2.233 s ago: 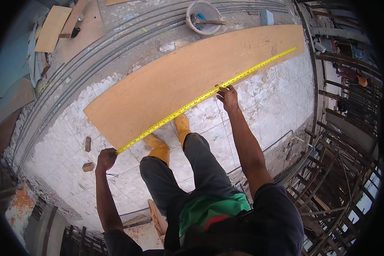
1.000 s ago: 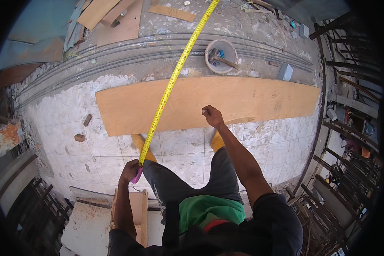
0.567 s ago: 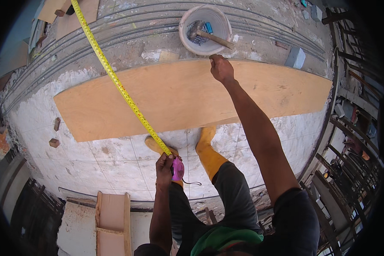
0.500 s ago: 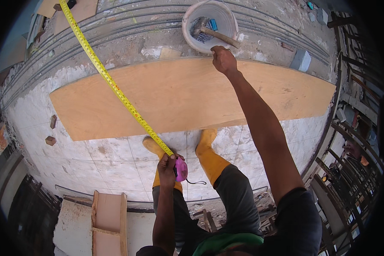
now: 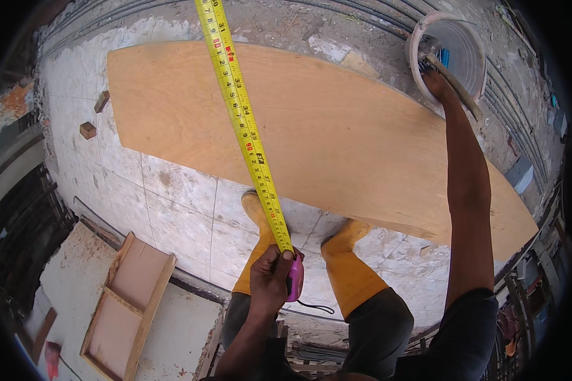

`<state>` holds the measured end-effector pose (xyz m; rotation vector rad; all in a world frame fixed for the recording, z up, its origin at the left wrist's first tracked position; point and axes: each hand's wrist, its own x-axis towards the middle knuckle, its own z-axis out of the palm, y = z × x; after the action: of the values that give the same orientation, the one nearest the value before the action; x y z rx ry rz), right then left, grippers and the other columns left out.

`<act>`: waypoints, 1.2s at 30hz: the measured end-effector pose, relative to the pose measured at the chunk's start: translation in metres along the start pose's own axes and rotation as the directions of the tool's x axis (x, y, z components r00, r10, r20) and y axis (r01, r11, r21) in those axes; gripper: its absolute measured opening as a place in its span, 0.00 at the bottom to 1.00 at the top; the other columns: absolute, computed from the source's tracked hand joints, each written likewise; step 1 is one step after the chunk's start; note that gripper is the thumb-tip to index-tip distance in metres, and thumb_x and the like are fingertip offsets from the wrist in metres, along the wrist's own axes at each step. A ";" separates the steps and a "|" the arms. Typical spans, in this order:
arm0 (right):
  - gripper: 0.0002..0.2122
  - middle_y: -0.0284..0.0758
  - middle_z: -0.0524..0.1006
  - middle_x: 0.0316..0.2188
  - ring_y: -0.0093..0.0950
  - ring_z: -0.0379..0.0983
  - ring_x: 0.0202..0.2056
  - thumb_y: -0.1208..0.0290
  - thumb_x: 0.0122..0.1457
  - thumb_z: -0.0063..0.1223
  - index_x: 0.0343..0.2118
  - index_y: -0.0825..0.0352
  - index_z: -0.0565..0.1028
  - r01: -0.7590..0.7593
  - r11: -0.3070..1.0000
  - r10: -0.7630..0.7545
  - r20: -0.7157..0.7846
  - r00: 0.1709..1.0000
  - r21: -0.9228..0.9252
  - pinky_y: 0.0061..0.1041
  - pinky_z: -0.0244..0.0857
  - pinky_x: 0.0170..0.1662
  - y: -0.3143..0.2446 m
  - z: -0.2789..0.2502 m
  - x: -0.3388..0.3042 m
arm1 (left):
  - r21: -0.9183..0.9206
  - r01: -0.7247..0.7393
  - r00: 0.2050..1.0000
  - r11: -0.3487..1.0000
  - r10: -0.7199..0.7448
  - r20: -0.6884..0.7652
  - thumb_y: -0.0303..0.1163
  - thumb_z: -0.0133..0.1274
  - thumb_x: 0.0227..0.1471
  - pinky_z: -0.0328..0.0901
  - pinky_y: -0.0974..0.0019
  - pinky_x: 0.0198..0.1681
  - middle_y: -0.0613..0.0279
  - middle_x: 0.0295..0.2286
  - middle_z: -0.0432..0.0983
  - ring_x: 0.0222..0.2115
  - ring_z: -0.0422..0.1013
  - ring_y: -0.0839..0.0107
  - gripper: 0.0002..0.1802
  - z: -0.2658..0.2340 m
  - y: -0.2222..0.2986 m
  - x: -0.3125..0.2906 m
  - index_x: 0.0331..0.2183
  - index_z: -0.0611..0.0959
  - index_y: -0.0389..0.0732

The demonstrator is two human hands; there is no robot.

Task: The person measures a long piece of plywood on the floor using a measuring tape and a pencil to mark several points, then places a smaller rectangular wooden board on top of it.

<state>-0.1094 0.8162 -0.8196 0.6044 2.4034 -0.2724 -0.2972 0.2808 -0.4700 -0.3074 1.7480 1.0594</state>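
Observation:
My left hand (image 5: 270,277) is closed around a pink tape measure (image 5: 294,279) in front of my legs. Its yellow blade (image 5: 243,120) runs out over a plywood sheet (image 5: 337,133) and leaves the picture at the top. My right hand (image 5: 440,87) reaches over the rim of a white bucket (image 5: 483,70) at the far right, with its fingers hidden inside. Beside that hand a hammer (image 5: 454,87) leans in the bucket, its wooden handle sticking out over the rim. A blue item (image 5: 445,58) lies inside next to it.
Yellow boots (image 5: 349,238) stand on dirty white tiles at the plywood's near edge. Two small wood blocks (image 5: 88,131) lie left of the sheet. A wooden frame (image 5: 128,305) is at lower left. Long metal rods (image 5: 356,14) and a grey block (image 5: 518,174) lie beyond.
My right hand has gone from beside the bucket's rim down into it. The view has turned, and the tape blade now stands steeper, still held in my left hand.

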 end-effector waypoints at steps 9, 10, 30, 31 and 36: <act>0.19 0.55 0.77 0.45 0.50 0.70 0.52 0.65 0.65 0.36 0.43 0.73 0.78 -0.256 0.923 0.269 -0.007 0.963 0.286 0.42 0.57 0.59 0.000 0.016 0.015 | 0.083 -0.016 0.992 0.996 0.006 0.127 0.35 0.49 0.64 0.60 0.75 0.26 0.72 0.21 0.71 0.22 0.62 0.86 0.11 0.004 0.003 0.004 0.35 0.81 0.39; 0.20 0.56 0.76 0.45 0.52 0.71 0.50 0.63 0.64 0.36 0.43 0.74 0.78 -0.191 0.900 0.259 -0.128 0.957 0.393 0.43 0.60 0.58 -0.003 0.013 0.011 | 0.133 0.003 0.994 0.991 -0.018 0.109 0.36 0.48 0.65 0.60 0.74 0.27 0.72 0.21 0.71 0.23 0.63 0.86 0.12 0.005 0.006 0.004 0.35 0.81 0.38; 0.18 0.43 0.80 0.46 0.36 0.76 0.52 0.53 0.58 0.54 0.46 0.58 0.81 -0.510 0.771 0.628 -0.324 0.707 0.382 0.39 0.69 0.55 -0.012 -0.020 0.020 | 0.159 -0.516 0.829 0.842 0.444 0.340 0.41 0.42 0.68 0.61 0.73 0.34 0.72 0.25 0.69 0.27 0.62 0.82 0.16 -0.016 0.052 0.016 0.34 0.77 0.40; 0.18 0.43 0.80 0.45 0.36 0.76 0.51 0.53 0.58 0.53 0.47 0.58 0.81 -0.527 0.753 0.653 -0.351 0.671 0.393 0.39 0.69 0.54 -0.017 -0.029 0.000 | 0.127 -0.617 0.768 0.776 0.560 0.309 0.41 0.42 0.68 0.61 0.73 0.34 0.72 0.25 0.69 0.27 0.62 0.82 0.16 -0.021 0.051 0.015 0.34 0.77 0.40; 0.20 0.43 0.80 0.43 0.35 0.77 0.47 0.50 0.59 0.53 0.47 0.58 0.79 -0.349 0.783 0.612 -0.534 0.583 0.515 0.40 0.69 0.50 -0.083 -0.041 -0.045 | 0.175 -0.675 0.738 0.717 0.648 0.188 0.38 0.44 0.66 0.61 0.73 0.32 0.72 0.24 0.70 0.26 0.63 0.83 0.15 -0.026 0.044 -0.001 0.31 0.76 0.40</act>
<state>-0.1406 0.7418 -0.7564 1.7981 2.7264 -0.2751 -0.3414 0.2858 -0.4449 0.5796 1.8966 1.3150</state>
